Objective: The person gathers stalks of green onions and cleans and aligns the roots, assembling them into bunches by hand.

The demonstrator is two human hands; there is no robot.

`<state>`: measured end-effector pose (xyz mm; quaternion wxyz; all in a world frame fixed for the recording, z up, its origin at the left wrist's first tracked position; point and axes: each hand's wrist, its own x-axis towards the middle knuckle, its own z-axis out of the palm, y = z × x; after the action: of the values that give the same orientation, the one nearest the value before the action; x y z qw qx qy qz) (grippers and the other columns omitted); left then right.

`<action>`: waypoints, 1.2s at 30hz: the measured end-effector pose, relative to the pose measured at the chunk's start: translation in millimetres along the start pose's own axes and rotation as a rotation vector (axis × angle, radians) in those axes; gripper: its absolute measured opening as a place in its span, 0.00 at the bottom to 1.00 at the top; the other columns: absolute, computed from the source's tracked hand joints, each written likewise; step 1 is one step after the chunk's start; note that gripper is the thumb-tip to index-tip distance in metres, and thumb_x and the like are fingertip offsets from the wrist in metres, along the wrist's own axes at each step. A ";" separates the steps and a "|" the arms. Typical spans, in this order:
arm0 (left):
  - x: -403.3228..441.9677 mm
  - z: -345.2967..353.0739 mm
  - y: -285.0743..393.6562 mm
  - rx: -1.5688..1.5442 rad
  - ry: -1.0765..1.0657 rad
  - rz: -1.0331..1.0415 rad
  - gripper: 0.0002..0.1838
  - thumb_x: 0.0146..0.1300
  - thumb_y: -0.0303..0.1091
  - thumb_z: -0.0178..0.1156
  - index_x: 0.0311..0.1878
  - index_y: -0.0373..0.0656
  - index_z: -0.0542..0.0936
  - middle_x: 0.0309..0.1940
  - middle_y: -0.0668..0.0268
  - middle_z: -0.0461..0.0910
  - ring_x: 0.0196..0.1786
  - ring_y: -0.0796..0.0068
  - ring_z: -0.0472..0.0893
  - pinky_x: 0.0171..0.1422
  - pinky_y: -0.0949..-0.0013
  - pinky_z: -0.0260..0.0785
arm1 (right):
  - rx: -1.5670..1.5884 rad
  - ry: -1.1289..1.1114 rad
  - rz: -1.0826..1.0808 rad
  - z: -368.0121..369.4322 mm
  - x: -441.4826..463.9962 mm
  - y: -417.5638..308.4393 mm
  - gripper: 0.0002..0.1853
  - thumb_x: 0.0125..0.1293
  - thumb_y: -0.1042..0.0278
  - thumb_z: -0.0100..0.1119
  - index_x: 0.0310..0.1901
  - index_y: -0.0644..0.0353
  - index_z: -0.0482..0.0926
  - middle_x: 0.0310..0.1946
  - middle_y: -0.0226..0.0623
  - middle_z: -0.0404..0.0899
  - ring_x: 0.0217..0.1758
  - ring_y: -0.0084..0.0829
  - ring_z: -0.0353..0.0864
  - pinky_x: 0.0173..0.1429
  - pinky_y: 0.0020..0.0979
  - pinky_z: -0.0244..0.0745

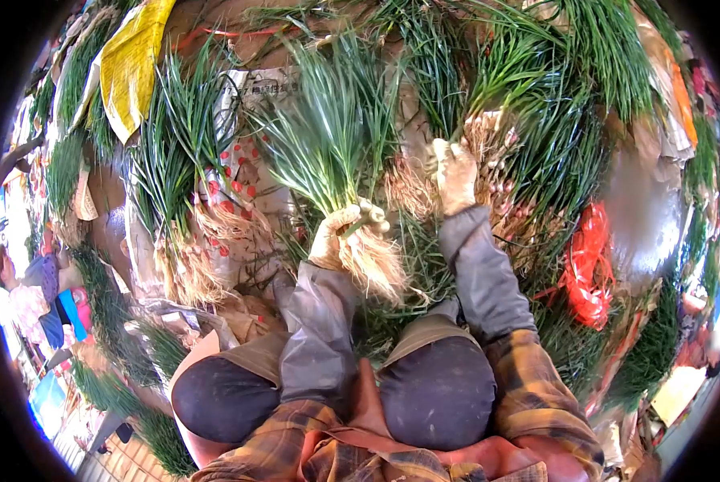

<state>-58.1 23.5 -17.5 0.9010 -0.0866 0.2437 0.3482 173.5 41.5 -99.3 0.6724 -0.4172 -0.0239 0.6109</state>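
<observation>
One green-onion bunch (pixel 333 165), left of the red plastic bundle (pixel 589 269), probably light with easily bruised leaves (pixel 316 120), is clasped in my left hand (pixel 337 233) at its stem bases, likely the firmest hold; whether my curled right hand (pixel 456 175), nearer that bundle, grips anything I cannot tell.

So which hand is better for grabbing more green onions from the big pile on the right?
Probably the right hand: it's beside the roots of that green onion pile. The left hand is farther away and holds a green onion bunch. Whether the right one touches the pile isn't clear.
</observation>
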 end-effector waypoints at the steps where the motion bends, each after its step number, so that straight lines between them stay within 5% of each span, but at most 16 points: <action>1: 1.6 -0.5 -0.2 0.042 0.036 0.004 0.10 0.53 0.30 0.59 0.38 0.35 0.76 0.35 0.57 0.75 0.42 0.61 0.75 0.51 0.59 0.71 | -0.074 -0.139 0.059 31.3 -21.4 -24.3 0.17 0.69 0.62 0.43 0.44 0.68 0.75 0.31 0.41 0.78 0.27 0.21 0.78 0.29 0.17 0.76; 4: 2.4 -0.3 -5.9 0.016 0.070 -0.003 0.11 0.53 0.30 0.59 0.39 0.34 0.77 0.35 0.54 0.78 0.40 0.58 0.78 0.49 0.57 0.73 | -0.912 -0.335 0.355 102.2 -54.7 -35.3 0.20 0.65 0.63 0.49 0.53 0.69 0.72 0.38 0.45 0.79 0.38 0.29 0.81 0.38 0.25 0.78; 6: -2.1 -0.1 2.7 0.076 0.145 -0.065 0.14 0.53 0.28 0.58 0.42 0.30 0.76 0.36 0.50 0.79 0.41 0.55 0.79 0.48 0.54 0.75 | -1.422 -0.725 -0.424 67.5 -32.2 20.7 0.19 0.64 0.63 0.52 0.52 0.67 0.73 0.39 0.49 0.79 0.39 0.34 0.80 0.41 0.30 0.75; 8: -12.4 1.3 13.9 0.100 0.186 -0.099 0.14 0.54 0.28 0.58 0.42 0.30 0.77 0.36 0.50 0.80 0.39 0.53 0.80 0.46 0.54 0.76 | -1.647 -0.831 0.056 112.1 -44.6 -8.3 0.16 0.61 0.63 0.52 0.49 0.59 0.75 0.41 0.46 0.79 0.44 0.44 0.78 0.48 0.36 0.73; 10: -16.7 -13.8 17.2 0.168 0.225 -0.105 0.14 0.53 0.28 0.58 0.41 0.30 0.77 0.36 0.50 0.80 0.39 0.52 0.81 0.45 0.55 0.76 | -1.834 -0.858 -0.086 116.9 -52.6 3.2 0.15 0.60 0.59 0.51 0.42 0.60 0.76 0.41 0.45 0.78 0.47 0.45 0.76 0.50 0.37 0.72; 12: -11.6 -28.0 18.0 0.227 0.222 -0.121 0.14 0.53 0.28 0.59 0.42 0.30 0.77 0.36 0.50 0.80 0.39 0.52 0.81 0.47 0.54 0.76 | -2.019 -0.812 -0.135 109.9 -45.3 14.8 0.12 0.59 0.59 0.52 0.37 0.60 0.76 0.34 0.41 0.79 0.41 0.39 0.79 0.45 0.37 0.74; 14: -9.7 -12.8 9.2 0.178 0.180 -0.069 0.13 0.54 0.29 0.59 0.41 0.32 0.76 0.35 0.54 0.77 0.41 0.56 0.78 0.50 0.55 0.74 | -1.840 -0.118 -0.234 96.8 -25.9 4.7 0.09 0.59 0.64 0.51 0.28 0.59 0.76 0.24 0.36 0.76 0.31 0.33 0.77 0.38 0.32 0.75; 17: -4.9 -8.9 2.7 0.158 0.149 0.037 0.13 0.51 0.30 0.62 0.39 0.33 0.76 0.34 0.55 0.76 0.41 0.58 0.77 0.50 0.56 0.74 | -1.280 0.120 -0.830 43.3 1.8 -6.9 0.06 0.61 0.68 0.49 0.30 0.59 0.74 0.21 0.32 0.72 0.25 0.27 0.72 0.34 0.26 0.74; 20: 4.5 -16.7 2.7 0.138 0.089 0.045 0.13 0.52 0.29 0.61 0.40 0.31 0.77 0.43 0.49 0.77 0.47 0.53 0.78 0.55 0.54 0.73 | -2.148 -0.406 0.434 59.3 -51.8 -40.1 0.26 0.65 0.46 0.49 0.53 0.61 0.68 0.42 0.40 0.76 0.39 0.33 0.77 0.48 0.33 0.76; 21: 6.2 -21.7 5.9 0.164 0.059 -0.017 0.14 0.54 0.29 0.59 0.42 0.31 0.76 0.46 0.45 0.77 0.48 0.51 0.78 0.55 0.53 0.73 | -2.201 -0.570 0.018 32.4 -79.9 -22.3 0.31 0.66 0.40 0.44 0.60 0.58 0.66 0.45 0.41 0.76 0.41 0.34 0.78 0.45 0.31 0.77; 22: 8.2 -22.5 6.0 0.080 0.064 -0.112 0.13 0.56 0.29 0.58 0.43 0.31 0.76 0.46 0.44 0.77 0.47 0.50 0.79 0.53 0.51 0.74 | -2.083 -0.541 0.152 66.5 -99.5 -35.0 0.31 0.65 0.40 0.46 0.60 0.56 0.67 0.41 0.40 0.78 0.38 0.33 0.78 0.41 0.30 0.77; 27: 16.4 -50.8 2.6 0.251 0.290 -0.002 0.12 0.57 0.30 0.57 0.43 0.33 0.75 0.32 0.57 0.81 0.32 0.64 0.82 0.40 0.63 0.79 | -1.258 -0.371 -0.278 45.3 -104.7 32.3 0.14 0.65 0.57 0.55 0.46 0.56 0.79 0.35 0.33 0.81 0.32 0.22 0.77 0.31 0.22 0.75; 29: 9.3 -24.5 6.4 0.259 0.248 0.066 0.11 0.57 0.28 0.56 0.42 0.34 0.75 0.29 0.59 0.79 0.28 0.70 0.79 0.34 0.69 0.77 | -0.693 -0.251 -0.057 83.3 -103.4 -8.8 0.08 0.66 0.69 0.51 0.39 0.60 0.80 0.36 0.36 0.81 0.32 0.21 0.78 0.30 0.25 0.75; 32: -4.6 9.5 6.7 0.290 0.067 0.143 0.20 0.55 0.33 0.58 0.50 0.35 0.73 0.49 0.44 0.76 0.42 0.59 0.82 0.46 0.61 0.78 | -0.157 0.023 -0.193 59.7 -84.0 -47.4 0.06 0.63 0.72 0.52 0.37 0.59 0.80 0.35 0.38 0.81 0.21 0.19 0.72 0.26 0.22 0.71; 35: -6.5 22.9 1.9 0.069 -0.057 0.224 0.23 0.56 0.34 0.58 0.56 0.42 0.71 0.43 0.57 0.77 0.44 0.62 0.79 0.43 0.59 0.78 | -1.906 -0.529 0.437 57.3 -72.2 -59.2 0.17 0.66 0.61 0.52 0.53 0.60 0.74 0.51 0.44 0.75 0.48 0.33 0.77 0.55 0.33 0.72; 36: -2.4 17.3 2.5 0.050 -0.050 0.276 0.23 0.57 0.35 0.59 0.56 0.43 0.71 0.42 0.59 0.77 0.43 0.63 0.79 0.43 0.59 0.77 | -1.700 -0.457 0.903 25.3 -62.2 -30.9 0.23 0.67 0.59 0.52 0.60 0.59 0.68 0.58 0.46 0.69 0.60 0.38 0.70 0.66 0.34 0.64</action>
<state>-54.8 29.6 -1.2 0.8523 -0.0211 0.2393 0.4647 168.9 5.6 -34.8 -0.1678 -0.6029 -0.4224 0.6556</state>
